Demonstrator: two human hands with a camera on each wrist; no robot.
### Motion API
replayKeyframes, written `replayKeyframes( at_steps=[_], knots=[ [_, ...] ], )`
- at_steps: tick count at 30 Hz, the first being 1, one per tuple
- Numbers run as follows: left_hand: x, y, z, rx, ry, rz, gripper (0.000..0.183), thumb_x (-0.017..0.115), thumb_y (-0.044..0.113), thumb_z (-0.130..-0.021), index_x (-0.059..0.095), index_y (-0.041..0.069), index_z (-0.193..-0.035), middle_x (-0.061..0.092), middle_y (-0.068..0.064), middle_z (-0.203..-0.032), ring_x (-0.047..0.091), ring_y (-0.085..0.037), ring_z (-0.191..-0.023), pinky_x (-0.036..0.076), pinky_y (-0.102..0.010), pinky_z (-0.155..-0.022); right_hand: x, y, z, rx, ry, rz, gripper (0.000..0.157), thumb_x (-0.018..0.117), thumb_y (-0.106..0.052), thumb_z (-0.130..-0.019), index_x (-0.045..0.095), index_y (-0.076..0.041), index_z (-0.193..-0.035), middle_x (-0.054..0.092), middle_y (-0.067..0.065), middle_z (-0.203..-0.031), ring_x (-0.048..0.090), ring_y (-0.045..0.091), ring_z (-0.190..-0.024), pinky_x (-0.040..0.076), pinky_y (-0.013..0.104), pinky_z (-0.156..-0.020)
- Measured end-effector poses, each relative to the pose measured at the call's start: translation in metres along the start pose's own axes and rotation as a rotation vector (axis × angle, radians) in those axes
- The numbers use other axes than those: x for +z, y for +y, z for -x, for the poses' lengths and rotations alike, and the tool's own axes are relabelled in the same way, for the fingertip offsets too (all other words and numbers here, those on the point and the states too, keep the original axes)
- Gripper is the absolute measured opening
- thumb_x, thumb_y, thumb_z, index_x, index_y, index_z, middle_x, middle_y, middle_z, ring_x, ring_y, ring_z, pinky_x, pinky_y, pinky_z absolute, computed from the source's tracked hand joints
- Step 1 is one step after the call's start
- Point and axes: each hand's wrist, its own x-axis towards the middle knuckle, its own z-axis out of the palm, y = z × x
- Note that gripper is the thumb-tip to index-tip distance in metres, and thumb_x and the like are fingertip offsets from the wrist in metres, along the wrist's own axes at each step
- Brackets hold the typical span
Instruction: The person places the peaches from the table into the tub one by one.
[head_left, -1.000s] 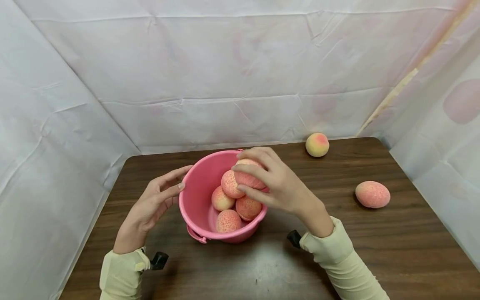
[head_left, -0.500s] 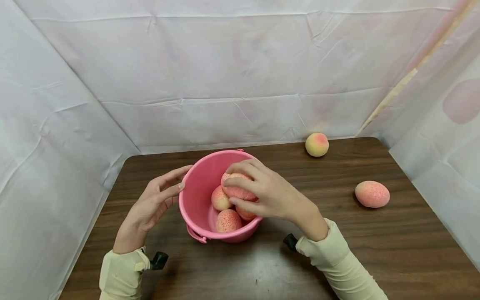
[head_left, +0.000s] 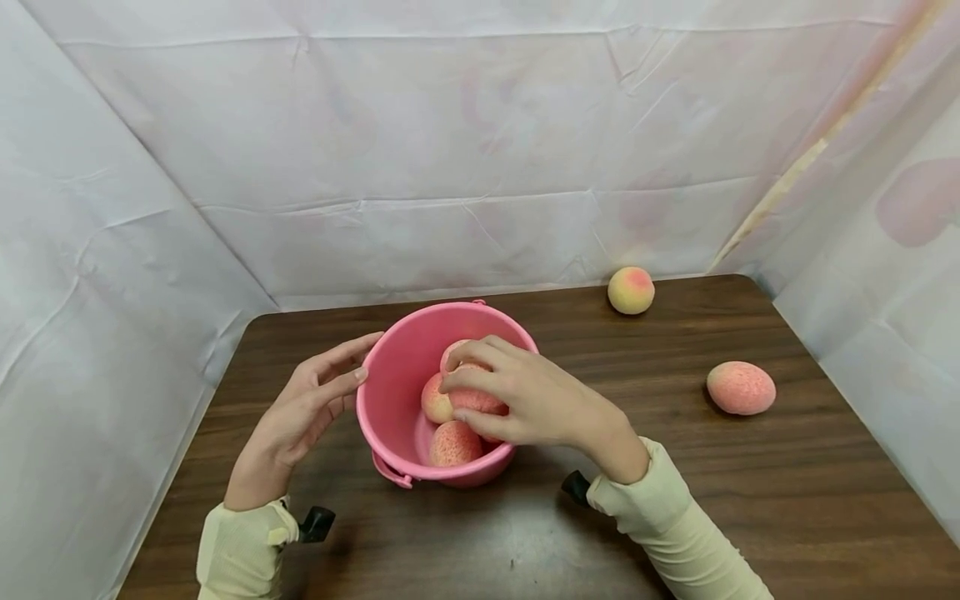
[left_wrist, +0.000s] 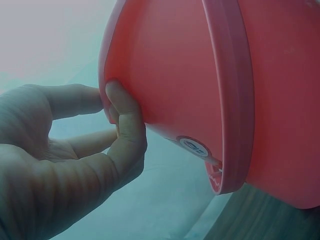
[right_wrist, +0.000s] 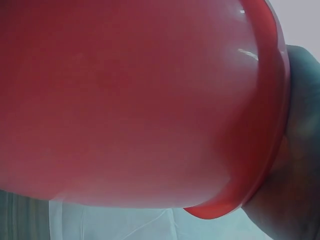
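Observation:
A pink bucket (head_left: 390, 400) stands on the table, several peaches inside. My left hand (head_left: 300, 412) pinches its rim on the left side; the left wrist view shows the thumb and fingers of that hand (left_wrist: 75, 155) on either side of the rim. Reaching in over the right rim, my right hand (head_left: 536, 398) grips a peach (head_left: 476, 401) among the others. One speckled peach (head_left: 455, 444) lies near the front, and a yellowish one (head_left: 435, 402) is left of the held peach. In the right wrist view the bucket wall (right_wrist: 125, 110) hides the fingers and the peach.
A yellow and pink peach (head_left: 631, 291) sits at the table's back edge, right of the bucket. Farther right lies an oval pink peach (head_left: 741, 388). White sheeting (head_left: 420, 125) walls the dark wooden table (head_left: 600, 533) at the back and sides.
My right hand has moved left and down into the bucket with its peach, lowering it onto the others. My left hand has stayed at the rim.

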Motion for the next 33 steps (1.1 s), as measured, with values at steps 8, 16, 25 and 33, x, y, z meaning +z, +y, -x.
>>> replayKeyframes(
  at_steps=[8, 16, 25, 33],
  knots=[
    [0.0, -0.001, 0.0, -0.002, 0.008, 0.009, 0.05, 0.05, 0.005, -0.101, 0.04, 0.006, -0.15, 0.05, -0.014, -0.124, 0.064, -0.017, -0.103, 0.062, -0.035, -0.08, -0.002, 0.0, 0.0, 0.079, -0.157, 0.019, 0.019, 0.056, -0.042, -0.096, 0.067, -0.035, -0.11, 0.054, -0.017, -0.114, 0.048, 0.001, -0.107, 0.05, 0.024, -0.089],
    [-0.001, 0.0, 0.0, -0.008, 0.01, 0.013, 0.05, 0.051, 0.005, -0.101, 0.04, 0.007, -0.15, 0.049, -0.014, -0.125, 0.065, -0.018, -0.102, 0.062, -0.035, -0.078, -0.007, -0.002, -0.005, 0.18, -0.321, 0.011, 0.021, 0.056, -0.046, -0.095, 0.067, -0.041, -0.112, 0.056, -0.021, -0.115, 0.052, -0.002, -0.108, 0.051, 0.026, -0.088],
    [0.001, 0.0, -0.002, -0.024, 0.019, 0.011, 0.05, 0.052, 0.006, -0.101, 0.041, 0.008, -0.149, 0.049, -0.015, -0.126, 0.064, -0.018, -0.104, 0.062, -0.036, -0.081, -0.015, -0.003, -0.014, 0.206, -0.491, -0.022, 0.019, 0.06, -0.04, -0.094, 0.069, -0.043, -0.11, 0.057, -0.019, -0.118, 0.055, 0.0, -0.107, 0.05, 0.028, -0.09],
    [0.001, -0.001, 0.0, -0.027, 0.027, 0.011, 0.05, 0.052, 0.006, -0.101, 0.041, 0.008, -0.15, 0.049, -0.015, -0.125, 0.064, -0.019, -0.103, 0.062, -0.035, -0.08, -0.016, -0.004, -0.023, 0.161, -0.586, -0.067, 0.017, 0.065, -0.036, -0.093, 0.071, -0.034, -0.108, 0.058, -0.013, -0.112, 0.047, 0.01, -0.1, 0.047, 0.025, -0.089]
  ],
)
